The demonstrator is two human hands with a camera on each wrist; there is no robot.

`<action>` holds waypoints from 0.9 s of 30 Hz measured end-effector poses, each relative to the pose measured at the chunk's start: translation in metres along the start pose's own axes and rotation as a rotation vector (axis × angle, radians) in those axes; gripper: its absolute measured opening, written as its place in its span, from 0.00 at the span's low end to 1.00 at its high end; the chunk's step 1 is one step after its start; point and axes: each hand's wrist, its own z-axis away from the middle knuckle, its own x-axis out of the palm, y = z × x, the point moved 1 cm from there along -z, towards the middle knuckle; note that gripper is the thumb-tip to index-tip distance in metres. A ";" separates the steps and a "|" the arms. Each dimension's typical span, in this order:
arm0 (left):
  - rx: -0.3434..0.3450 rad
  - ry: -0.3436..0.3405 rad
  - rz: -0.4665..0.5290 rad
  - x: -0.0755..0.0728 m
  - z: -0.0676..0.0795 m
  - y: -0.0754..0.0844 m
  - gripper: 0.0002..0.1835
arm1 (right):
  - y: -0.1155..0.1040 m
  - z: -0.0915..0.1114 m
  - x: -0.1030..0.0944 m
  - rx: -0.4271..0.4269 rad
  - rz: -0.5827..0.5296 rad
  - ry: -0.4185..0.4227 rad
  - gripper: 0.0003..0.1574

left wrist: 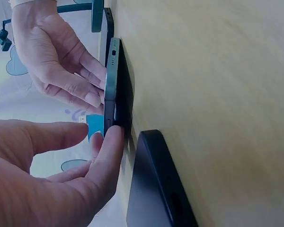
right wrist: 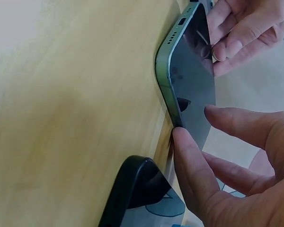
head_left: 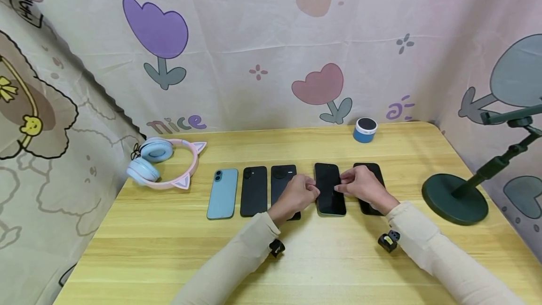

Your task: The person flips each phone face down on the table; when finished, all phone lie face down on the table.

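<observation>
Between my hands a phone with a green frame (head_left: 331, 196) lies on the table, its black screen facing up. My left hand (head_left: 295, 196) is at its left edge, fingertips right at the side and the thumb held apart. Opposite, my right hand (head_left: 363, 186) has a fingertip against the phone's right edge, with its thumb over the screen in the right wrist view. Under the left hand is a dark phone with a round camera (head_left: 279, 180), partly hidden. A black phone (head_left: 374, 170) lies partly covered beneath the right hand.
Further left are a black phone (head_left: 254, 192) and a light blue phone (head_left: 222, 194), backs up. Cat-ear headphones (head_left: 192, 166) lie at the back left. A small blue and white cylinder (head_left: 365, 131) stands at the back, and a dark green stand (head_left: 455, 199) at right.
</observation>
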 end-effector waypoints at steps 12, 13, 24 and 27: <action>-0.005 -0.004 0.083 -0.008 0.002 -0.006 0.19 | -0.001 0.000 0.005 0.003 -0.066 -0.032 0.31; -0.006 -0.006 0.084 -0.009 0.003 -0.006 0.19 | -0.002 0.000 0.006 0.001 -0.078 -0.036 0.31; -0.023 -0.001 0.159 -0.016 0.007 -0.006 0.17 | -0.004 0.001 0.013 -0.014 -0.197 -0.075 0.31; -0.022 -0.001 0.168 -0.018 0.008 -0.007 0.16 | -0.006 0.001 0.015 -0.012 -0.225 -0.087 0.31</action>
